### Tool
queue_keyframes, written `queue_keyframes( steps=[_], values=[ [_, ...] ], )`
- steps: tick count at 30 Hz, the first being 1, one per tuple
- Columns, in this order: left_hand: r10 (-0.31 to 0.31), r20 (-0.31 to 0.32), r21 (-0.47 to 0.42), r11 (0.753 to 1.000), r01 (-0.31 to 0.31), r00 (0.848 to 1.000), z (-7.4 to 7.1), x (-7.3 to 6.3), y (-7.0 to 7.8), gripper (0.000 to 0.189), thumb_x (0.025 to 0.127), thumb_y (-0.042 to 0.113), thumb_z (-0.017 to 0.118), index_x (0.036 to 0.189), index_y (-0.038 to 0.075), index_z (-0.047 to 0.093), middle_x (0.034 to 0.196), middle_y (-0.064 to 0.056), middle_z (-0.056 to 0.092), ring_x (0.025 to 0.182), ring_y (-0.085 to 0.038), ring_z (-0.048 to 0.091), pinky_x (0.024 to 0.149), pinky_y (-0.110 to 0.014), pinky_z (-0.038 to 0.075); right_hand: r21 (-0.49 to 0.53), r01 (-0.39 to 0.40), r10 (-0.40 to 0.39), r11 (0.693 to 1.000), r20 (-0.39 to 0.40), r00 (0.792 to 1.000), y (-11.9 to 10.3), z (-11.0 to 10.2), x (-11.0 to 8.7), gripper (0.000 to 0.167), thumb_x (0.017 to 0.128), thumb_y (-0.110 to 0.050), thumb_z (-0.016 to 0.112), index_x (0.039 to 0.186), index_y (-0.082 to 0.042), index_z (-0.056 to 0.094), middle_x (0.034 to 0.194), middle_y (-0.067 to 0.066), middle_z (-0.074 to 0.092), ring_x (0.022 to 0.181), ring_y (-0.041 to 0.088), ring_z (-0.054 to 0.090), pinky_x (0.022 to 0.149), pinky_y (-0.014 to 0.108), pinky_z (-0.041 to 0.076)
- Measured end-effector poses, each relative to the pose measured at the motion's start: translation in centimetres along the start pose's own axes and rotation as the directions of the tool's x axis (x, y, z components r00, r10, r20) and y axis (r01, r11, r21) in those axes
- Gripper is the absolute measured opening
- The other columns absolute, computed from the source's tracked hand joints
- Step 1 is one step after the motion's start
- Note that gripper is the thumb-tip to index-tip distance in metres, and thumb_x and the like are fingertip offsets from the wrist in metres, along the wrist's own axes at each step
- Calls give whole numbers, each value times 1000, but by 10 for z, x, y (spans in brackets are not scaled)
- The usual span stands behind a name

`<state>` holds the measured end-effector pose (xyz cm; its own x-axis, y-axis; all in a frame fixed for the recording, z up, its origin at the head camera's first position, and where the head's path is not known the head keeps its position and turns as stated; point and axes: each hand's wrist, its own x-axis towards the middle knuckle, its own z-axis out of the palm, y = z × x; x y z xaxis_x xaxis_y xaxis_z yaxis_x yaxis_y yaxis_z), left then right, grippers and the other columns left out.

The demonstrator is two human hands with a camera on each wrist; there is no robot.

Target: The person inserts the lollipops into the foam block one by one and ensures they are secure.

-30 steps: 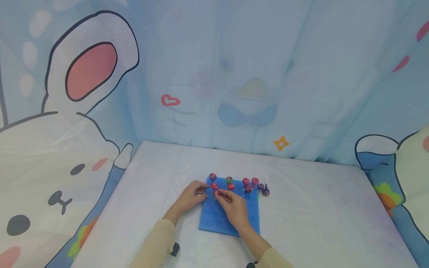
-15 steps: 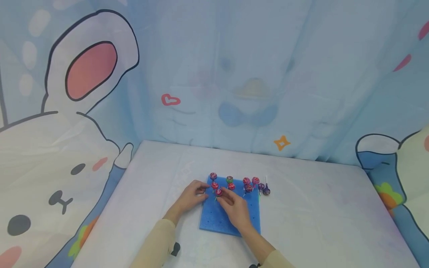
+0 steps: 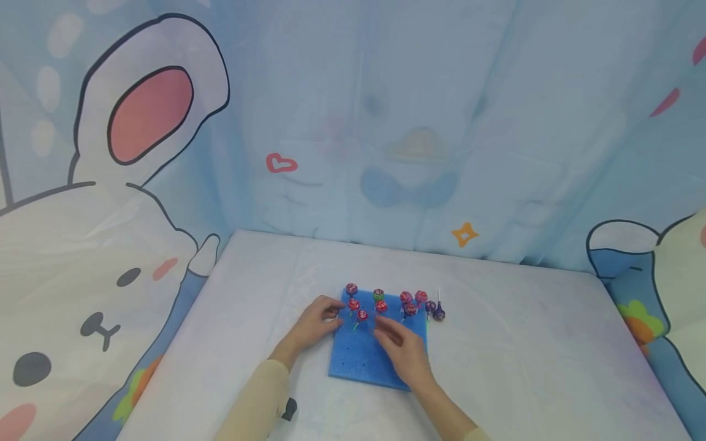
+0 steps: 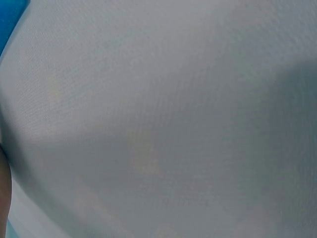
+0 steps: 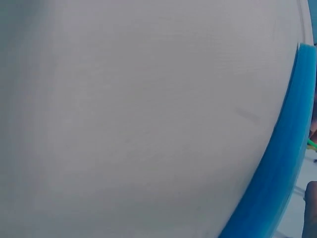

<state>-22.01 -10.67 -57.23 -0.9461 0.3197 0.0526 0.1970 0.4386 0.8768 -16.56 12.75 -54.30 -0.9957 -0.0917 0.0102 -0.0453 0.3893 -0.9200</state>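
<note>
A blue foam board (image 3: 353, 358) with small holes lies on the table, several wrapped lollipops standing in its far part. One red lollipop (image 3: 361, 315) stands tilted in the board, between my two hands. My right hand (image 3: 407, 352) hovers over the board just right of it, fingers loosely bent and holding nothing. At the board's left edge rests my left hand (image 3: 315, 321), fingertips and thumb touching the edge. The left wrist view catches only a board corner (image 4: 10, 20) and a bit of hand; the right wrist view has the board's side (image 5: 280, 158) and a fingertip.
A dark purple lollipop (image 3: 439, 314) lies on the white table (image 3: 524, 349) beside the board's far right corner, with another lollipop (image 3: 431, 307) close to it. Behind the table hangs a pale blue printed curtain (image 3: 309, 92).
My right hand has let go of the red lollipop, which now stands by itself in the board, and has drawn back to the right. The left hand has stayed put.
</note>
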Motion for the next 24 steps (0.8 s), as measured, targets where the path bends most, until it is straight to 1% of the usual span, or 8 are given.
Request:
queue_keyframes(
  steps=[3, 6, 8, 12, 13, 17, 20, 24],
  values=[
    [1, 6, 2, 1000, -1, 1000, 0, 1, -2, 34, 92, 10, 66, 125, 3, 59, 122, -10, 54, 116, -25, 57, 100, -28, 49, -65, -20, 17, 998, -40, 999, 2, -10, -4, 33, 94, -21, 66, 126, -11, 65, 123, 6, 67, 114, 23, 63, 93, 32, 53],
    [6, 7, 2, 1000, -6, 1000, 0, 1, -2, 34, 92, 10, 65, 125, 3, 59, 122, -10, 54, 115, -25, 57, 100, -30, 49, -124, -27, 16, 992, -93, 996, 4, -20, -7, 31, 95, -21, 66, 123, -10, 66, 121, 7, 68, 113, 23, 64, 91, 32, 54],
    [6, 6, -2, 1000, -6, 1000, 0, 1, -2, 34, 93, 10, 65, 125, 3, 59, 122, -11, 54, 115, -25, 57, 100, -31, 49, -142, -43, 26, 989, -118, 993, 5, -26, -9, 30, 95, -21, 65, 123, -9, 67, 120, 7, 68, 113, 24, 64, 90, 32, 54],
    [11, 9, -8, 1000, -11, 1000, 0, 1, -2, 34, 93, 10, 65, 125, 3, 59, 122, -11, 54, 115, -24, 57, 100, -31, 49, -160, -92, 65, 983, -172, 983, 9, -40, -10, 34, 96, -28, 64, 124, -8, 66, 121, 9, 68, 113, 25, 64, 90, 33, 54],
    [14, 9, -8, 1000, -13, 1000, 0, 1, -2, 34, 93, 10, 65, 125, 2, 59, 122, -11, 54, 115, -24, 57, 100, -31, 49, -157, -112, 82, 981, -182, 980, 10, -44, -10, 35, 97, -29, 63, 125, -9, 65, 122, 9, 67, 113, 24, 63, 92, 33, 53],
    [16, 8, -13, 1000, -16, 1000, -1, 0, -2, 34, 93, 9, 65, 125, 2, 59, 122, -12, 54, 115, -25, 57, 100, -31, 49, -186, -149, 98, 971, -257, 962, 16, -59, -9, 39, 97, -36, 60, 126, -10, 65, 124, 9, 66, 115, 25, 62, 93, 33, 52],
    [7, 8, -13, 1000, -7, 1000, -1, 0, -2, 34, 93, 9, 65, 125, 2, 59, 122, -11, 54, 116, -25, 57, 100, -31, 49, -204, -167, 97, 965, -315, 944, 22, -68, -8, 40, 98, -37, 59, 127, -10, 65, 124, 10, 66, 116, 26, 62, 92, 33, 51],
    [5, 6, -7, 1000, -5, 1000, -1, 1, -2, 34, 93, 9, 65, 126, 2, 59, 123, -11, 54, 116, -26, 57, 100, -31, 49, -209, -182, 95, 961, -369, 925, 29, -75, -5, 40, 98, -36, 59, 127, -9, 64, 124, 11, 66, 115, 27, 62, 92, 34, 51]
  ],
)
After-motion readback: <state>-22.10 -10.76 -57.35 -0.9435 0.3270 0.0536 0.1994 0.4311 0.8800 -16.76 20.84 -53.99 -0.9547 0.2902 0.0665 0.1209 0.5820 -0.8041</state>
